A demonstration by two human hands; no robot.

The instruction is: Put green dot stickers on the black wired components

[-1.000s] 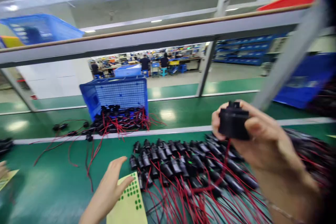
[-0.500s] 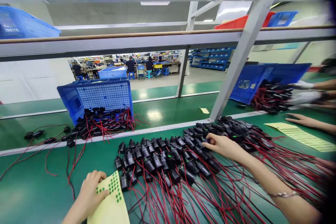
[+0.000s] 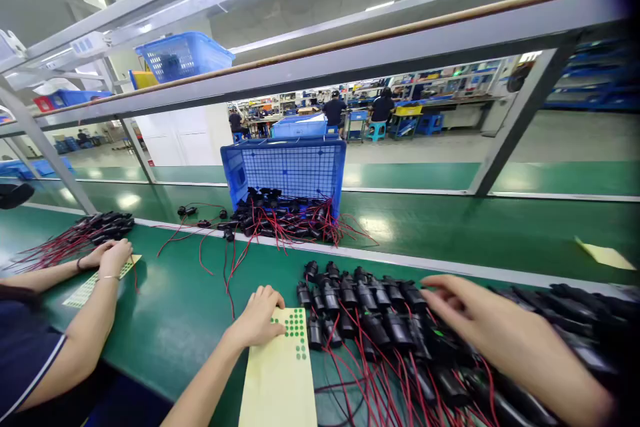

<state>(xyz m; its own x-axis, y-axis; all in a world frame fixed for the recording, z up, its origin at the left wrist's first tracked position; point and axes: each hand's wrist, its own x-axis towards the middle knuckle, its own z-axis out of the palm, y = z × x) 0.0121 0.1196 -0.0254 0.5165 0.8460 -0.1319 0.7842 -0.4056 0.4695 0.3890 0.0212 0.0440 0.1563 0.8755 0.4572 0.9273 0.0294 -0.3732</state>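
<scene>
The left hand (image 3: 257, 317) rests curled on the yellow sticker sheet (image 3: 280, 373), gripping nothing. The right hand (image 3: 480, 327) hovers, fingers spread, over black wired connectors (image 3: 380, 320).

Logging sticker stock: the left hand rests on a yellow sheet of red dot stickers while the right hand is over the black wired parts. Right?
Not quite: the head view shows green dots, not red, on the yellow sheet. The left hand does rest on it, and the right hand is over the black wired parts.
</scene>
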